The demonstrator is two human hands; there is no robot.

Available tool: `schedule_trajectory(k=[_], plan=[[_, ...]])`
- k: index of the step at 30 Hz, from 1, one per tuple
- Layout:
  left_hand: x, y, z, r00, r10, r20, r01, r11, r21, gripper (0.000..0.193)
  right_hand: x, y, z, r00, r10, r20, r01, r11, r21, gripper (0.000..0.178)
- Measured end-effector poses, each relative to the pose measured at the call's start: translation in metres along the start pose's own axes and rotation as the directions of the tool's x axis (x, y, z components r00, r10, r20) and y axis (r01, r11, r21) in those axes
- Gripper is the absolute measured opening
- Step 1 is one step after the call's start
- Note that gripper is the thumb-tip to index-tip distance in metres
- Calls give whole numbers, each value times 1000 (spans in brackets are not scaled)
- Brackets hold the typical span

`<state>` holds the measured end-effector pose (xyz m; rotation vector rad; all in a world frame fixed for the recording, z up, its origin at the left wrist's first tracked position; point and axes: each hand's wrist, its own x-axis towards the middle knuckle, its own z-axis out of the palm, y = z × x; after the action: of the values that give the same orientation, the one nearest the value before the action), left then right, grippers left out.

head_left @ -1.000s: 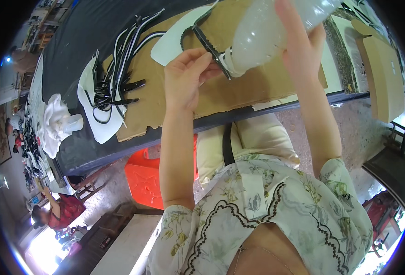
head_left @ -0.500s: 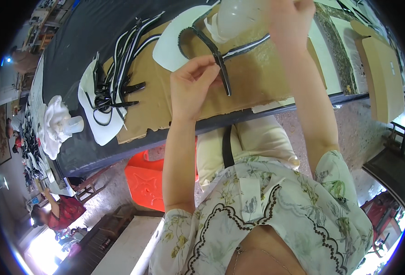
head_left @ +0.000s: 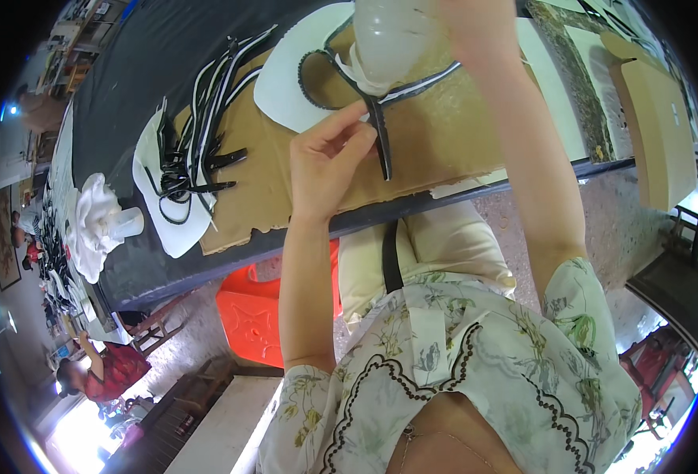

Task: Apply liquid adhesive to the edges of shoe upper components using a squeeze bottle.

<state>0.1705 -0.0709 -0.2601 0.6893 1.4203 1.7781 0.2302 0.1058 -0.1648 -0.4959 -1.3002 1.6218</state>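
Observation:
My left hand (head_left: 327, 162) pinches a black strap (head_left: 382, 146) between thumb and fingertips. The strap's lower end hangs toward the table edge. Beyond my fingers, the strap joins a curled black loop with a ridged edge (head_left: 305, 83) and a black strip with a white line (head_left: 424, 85). My right hand (head_left: 479, 31), cut off by the top edge, is closed round a translucent whitish bottle (head_left: 396, 39). The bottle tilts down, its white wrapped mouth (head_left: 364, 77) close above the strap, near my left fingertips. I cannot tell whether it touches. A white rounded sheet (head_left: 282, 87) lies beside the loop.
Brown cardboard (head_left: 444, 150) covers part of the dark table (head_left: 151, 276). At left lie a bundle of black and white straps (head_left: 206, 118) and a crumpled white bag (head_left: 92, 225) with a clear cup. A cardboard box (head_left: 653, 126) stands right. A red stool (head_left: 246, 316) is below; a person (head_left: 112, 371) sits far left.
The bottle has moved left and down, bringing its mouth close to the strap. My left hand, still pinching the strap, has shifted slightly left and nearer to me.

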Motion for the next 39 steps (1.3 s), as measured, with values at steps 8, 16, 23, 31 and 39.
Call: schedule_trajectory(k=[8, 16, 23, 31, 39], plan=[[3, -1, 0, 998, -38, -42, 35, 997, -65, 32, -21, -13, -1, 1000, 10, -2, -10, 1000, -12, 30], [13, 2, 17, 981, -13, -194, -34, 971, -236, 37, -69, 4, -48, 966, -31, -258, 3, 994, -112, 39], [15, 2, 11, 974, -39, -222, -16, 971, -238, 39, -72, 0, -55, 866, -47, -499, 133, 981, 139, 38], [15, -3, 4, 960, -48, -276, -37, 955, -295, 39, -82, 4, -38, 910, -95, -404, 99, 995, -11, 42], [18, 6, 20, 983, 47, -178, -77, 983, -169, 38, -61, 1, -27, 909, -412, -65, 386, 891, -240, 34]])
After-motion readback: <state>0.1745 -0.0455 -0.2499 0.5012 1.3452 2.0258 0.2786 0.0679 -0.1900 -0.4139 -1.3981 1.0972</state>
